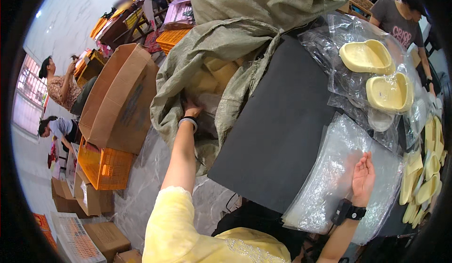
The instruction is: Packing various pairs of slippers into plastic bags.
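My left hand [191,108] reaches into the mouth of a large grey-green woven sack [221,42] that leans against the table; its fingers are hidden among the pale yellow pieces inside. My right hand [363,177] lies flat, fingers together, on a stack of clear plastic bags [329,178] on the black tabletop [278,122]. A black band sits on my right wrist, a bracelet on the left.
Two pale yellow shoe-shaped shells [379,72] rest on crumpled clear plastic at the table's far right. More yellow pieces [423,169] are piled at the right edge. An open cardboard box [120,98] and an orange crate [103,166] stand on the floor at left. Other people work nearby.
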Tool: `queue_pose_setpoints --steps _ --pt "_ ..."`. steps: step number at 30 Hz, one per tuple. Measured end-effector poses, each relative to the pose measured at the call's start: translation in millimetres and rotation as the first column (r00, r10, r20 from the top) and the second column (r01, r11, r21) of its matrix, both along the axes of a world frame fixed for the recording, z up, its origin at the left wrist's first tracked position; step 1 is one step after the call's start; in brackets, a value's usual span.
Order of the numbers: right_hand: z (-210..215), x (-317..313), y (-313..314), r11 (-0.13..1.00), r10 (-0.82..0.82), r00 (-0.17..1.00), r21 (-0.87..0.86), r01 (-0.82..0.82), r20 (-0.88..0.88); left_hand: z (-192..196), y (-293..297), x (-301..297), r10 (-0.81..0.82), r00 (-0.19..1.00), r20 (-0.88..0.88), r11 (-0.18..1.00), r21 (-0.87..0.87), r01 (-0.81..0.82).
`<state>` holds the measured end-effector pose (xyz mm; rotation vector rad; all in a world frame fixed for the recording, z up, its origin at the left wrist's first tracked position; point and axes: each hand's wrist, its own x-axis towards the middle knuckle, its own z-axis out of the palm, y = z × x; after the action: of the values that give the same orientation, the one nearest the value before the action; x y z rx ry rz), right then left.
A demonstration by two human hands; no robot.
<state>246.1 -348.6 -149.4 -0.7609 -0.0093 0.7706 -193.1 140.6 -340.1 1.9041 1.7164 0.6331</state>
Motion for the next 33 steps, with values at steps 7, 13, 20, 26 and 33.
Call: queue_pose_setpoints --steps 7,13,20,26,33 --pt "14.0 -4.7 -4.4 0.990 -0.092 0.995 -0.100 0.095 0.039 -0.6 -20.8 62.0 -0.015 0.946 -0.323 0.996 0.075 0.042" --pt "14.1 -14.1 8.6 0.996 -0.056 0.998 -0.069 0.056 -0.004 22.7 -11.5 4.4 -0.153 0.953 -0.261 0.987 0.001 0.159" --pt "12.3 -11.9 9.4 0.999 -0.034 0.999 -0.013 0.034 -0.019 77.2 -99.2 16.1 -0.342 0.906 -0.249 0.915 0.133 0.382" --pt "2.6 -6.8 8.0 0.998 -0.011 0.999 0.060 0.013 -0.030 134.2 -137.3 36.7 -0.297 0.942 -0.157 0.879 0.341 0.334" --pt "0.6 -8.8 12.0 0.996 -0.020 0.999 0.090 0.024 -0.044 285.2 -136.6 30.1 -0.246 0.967 -0.061 0.756 0.613 0.231"
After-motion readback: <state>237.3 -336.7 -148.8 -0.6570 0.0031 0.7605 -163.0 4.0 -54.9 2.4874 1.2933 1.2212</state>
